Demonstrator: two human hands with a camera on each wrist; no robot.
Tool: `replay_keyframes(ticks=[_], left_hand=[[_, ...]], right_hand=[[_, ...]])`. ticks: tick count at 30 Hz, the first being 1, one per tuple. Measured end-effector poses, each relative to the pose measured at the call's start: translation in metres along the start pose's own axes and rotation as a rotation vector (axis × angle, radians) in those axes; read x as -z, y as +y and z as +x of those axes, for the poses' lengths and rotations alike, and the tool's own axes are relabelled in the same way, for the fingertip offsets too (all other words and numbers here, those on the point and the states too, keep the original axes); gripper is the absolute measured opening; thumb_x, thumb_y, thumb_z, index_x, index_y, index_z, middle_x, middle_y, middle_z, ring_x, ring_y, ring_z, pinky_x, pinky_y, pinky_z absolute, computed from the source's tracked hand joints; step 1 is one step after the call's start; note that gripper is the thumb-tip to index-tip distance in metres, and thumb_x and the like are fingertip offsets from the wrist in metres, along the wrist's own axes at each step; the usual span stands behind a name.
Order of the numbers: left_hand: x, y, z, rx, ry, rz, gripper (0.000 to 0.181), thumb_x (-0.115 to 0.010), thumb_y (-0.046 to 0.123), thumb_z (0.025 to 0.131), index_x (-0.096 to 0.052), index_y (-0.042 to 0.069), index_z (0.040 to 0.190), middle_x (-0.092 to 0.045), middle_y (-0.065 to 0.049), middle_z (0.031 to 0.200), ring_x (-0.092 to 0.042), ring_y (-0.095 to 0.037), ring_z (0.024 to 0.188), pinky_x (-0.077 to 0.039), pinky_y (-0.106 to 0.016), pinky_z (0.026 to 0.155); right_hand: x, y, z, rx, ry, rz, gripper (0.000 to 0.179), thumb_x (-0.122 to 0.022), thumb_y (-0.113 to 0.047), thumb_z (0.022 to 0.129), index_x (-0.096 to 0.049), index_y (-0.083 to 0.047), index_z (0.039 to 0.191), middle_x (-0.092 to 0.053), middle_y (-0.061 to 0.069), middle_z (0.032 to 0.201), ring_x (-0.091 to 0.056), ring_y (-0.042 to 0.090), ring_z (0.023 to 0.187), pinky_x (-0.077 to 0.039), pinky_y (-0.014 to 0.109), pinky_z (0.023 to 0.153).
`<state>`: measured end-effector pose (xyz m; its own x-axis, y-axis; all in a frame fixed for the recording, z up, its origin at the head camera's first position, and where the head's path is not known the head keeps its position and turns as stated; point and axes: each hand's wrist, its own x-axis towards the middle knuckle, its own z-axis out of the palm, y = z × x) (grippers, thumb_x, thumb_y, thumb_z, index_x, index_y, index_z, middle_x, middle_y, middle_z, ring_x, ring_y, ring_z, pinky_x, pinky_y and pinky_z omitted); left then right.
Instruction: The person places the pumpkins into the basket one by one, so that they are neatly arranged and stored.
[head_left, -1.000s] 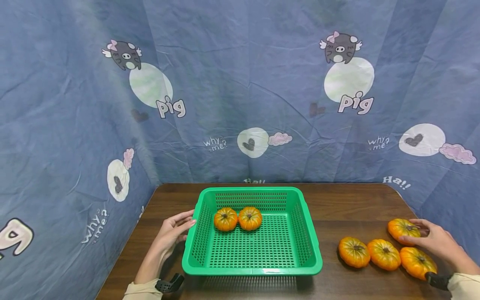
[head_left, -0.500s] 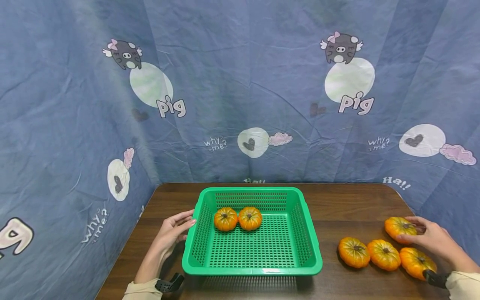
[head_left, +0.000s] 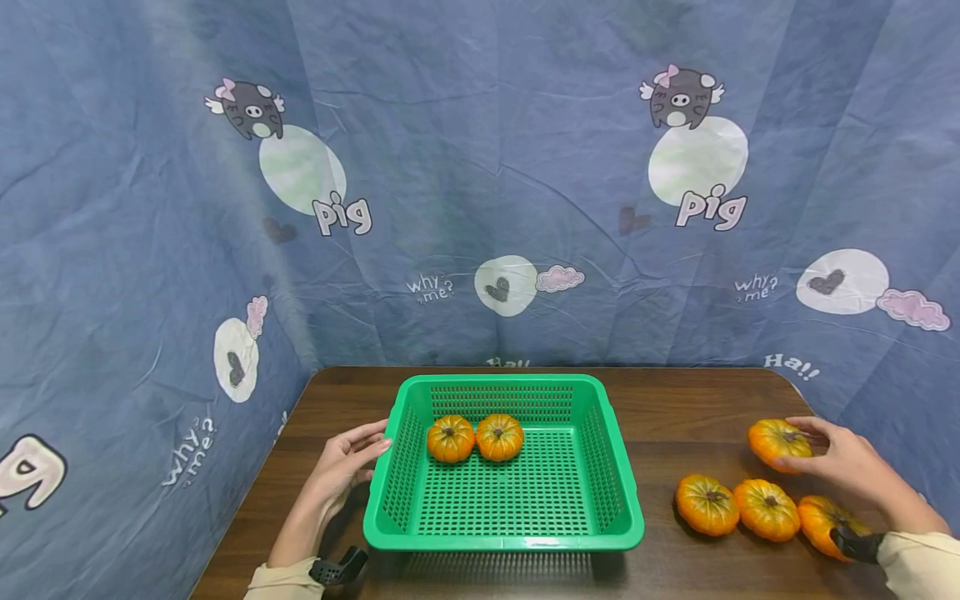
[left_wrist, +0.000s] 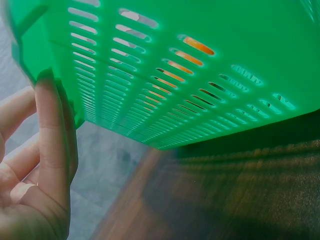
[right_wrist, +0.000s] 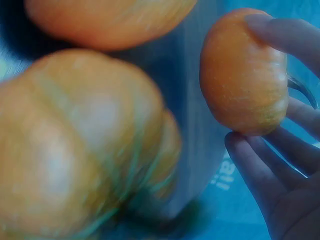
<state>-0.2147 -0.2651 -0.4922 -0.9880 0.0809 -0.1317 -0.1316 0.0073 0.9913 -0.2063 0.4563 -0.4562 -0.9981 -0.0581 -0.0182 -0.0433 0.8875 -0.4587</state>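
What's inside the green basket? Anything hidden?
Inside the green basket: a left pumpkin and a right pumpkin, side by side toward the far left. Mesh floor shows in front and to the right; patches directly beneath the pumpkins are covered.

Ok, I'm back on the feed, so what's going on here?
A person's right hand grips one pumpkin, apparently off the table, while the left hand touches the left rim of the basket. Two pumpkins sit side by side inside it; three pumpkins lie in a row on the table to its right.
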Motion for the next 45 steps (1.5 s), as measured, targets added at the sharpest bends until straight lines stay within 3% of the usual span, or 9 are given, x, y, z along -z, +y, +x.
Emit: replay_keyframes(ticks=[15,20,22,27,32,45], left_hand=[[0.000,0.002,0.000,0.008,0.001,0.008,0.058,-0.071,0.016,0.099,-0.049,-0.002,0.151,-0.072,0.008,0.106,-0.072,-0.007,0.088,-0.064,-0.029,0.073],[0.000,0.001,0.000,0.009,0.000,0.008,0.059,-0.071,0.016,0.099,-0.049,-0.002,0.151,-0.072,0.007,0.105,-0.072,-0.007,0.088,-0.065,-0.029,0.073],[0.000,0.001,0.000,0.008,0.001,0.005,0.059,-0.071,0.015,0.099,-0.050,-0.002,0.150,-0.072,0.007,0.105,-0.072,-0.008,0.088,-0.065,-0.029,0.073],[0.000,0.001,0.000,0.007,-0.003,0.002,0.058,-0.071,0.015,0.099,-0.049,-0.002,0.151,-0.072,0.007,0.105,-0.072,-0.008,0.088,-0.065,-0.029,0.073],[0.001,0.000,0.000,0.004,-0.007,0.000,0.058,-0.070,0.015,0.099,-0.049,-0.003,0.150,-0.072,0.008,0.105,-0.073,-0.007,0.088,-0.065,-0.029,0.073],[0.001,0.001,0.000,-0.007,-0.015,-0.007,0.058,-0.070,0.014,0.100,-0.049,-0.004,0.150,-0.073,0.008,0.104,-0.072,-0.007,0.088,-0.064,-0.028,0.072]], right_hand=[[-0.002,-0.046,0.014,0.136,-0.003,0.011,0.080,-0.088,-0.043,0.081,-0.056,0.001,0.141,-0.063,0.033,0.129,-0.064,0.049,0.113,-0.056,0.061,0.087],[-0.003,-0.063,0.018,0.211,0.009,0.018,0.077,-0.091,-0.039,0.078,-0.060,0.000,0.137,-0.067,0.028,0.126,-0.069,0.044,0.109,-0.061,0.037,0.083],[-0.003,-0.069,0.020,0.233,0.008,0.013,0.077,-0.092,-0.038,0.078,-0.061,-0.001,0.137,-0.068,0.027,0.126,-0.069,0.044,0.109,-0.062,0.033,0.081],[-0.003,-0.086,0.023,0.270,-0.017,0.031,0.076,-0.091,-0.037,0.079,-0.060,-0.002,0.138,-0.066,0.028,0.130,-0.069,0.045,0.111,-0.063,0.037,0.081],[-0.003,-0.103,0.026,0.327,-0.024,0.054,0.075,-0.092,-0.034,0.078,-0.060,-0.001,0.137,-0.065,0.027,0.132,-0.068,0.044,0.112,-0.063,0.033,0.081],[-0.004,-0.139,0.037,0.446,-0.036,0.073,0.070,-0.094,-0.028,0.075,-0.064,-0.001,0.131,-0.068,0.021,0.127,-0.069,0.040,0.111,-0.064,0.040,0.084]])
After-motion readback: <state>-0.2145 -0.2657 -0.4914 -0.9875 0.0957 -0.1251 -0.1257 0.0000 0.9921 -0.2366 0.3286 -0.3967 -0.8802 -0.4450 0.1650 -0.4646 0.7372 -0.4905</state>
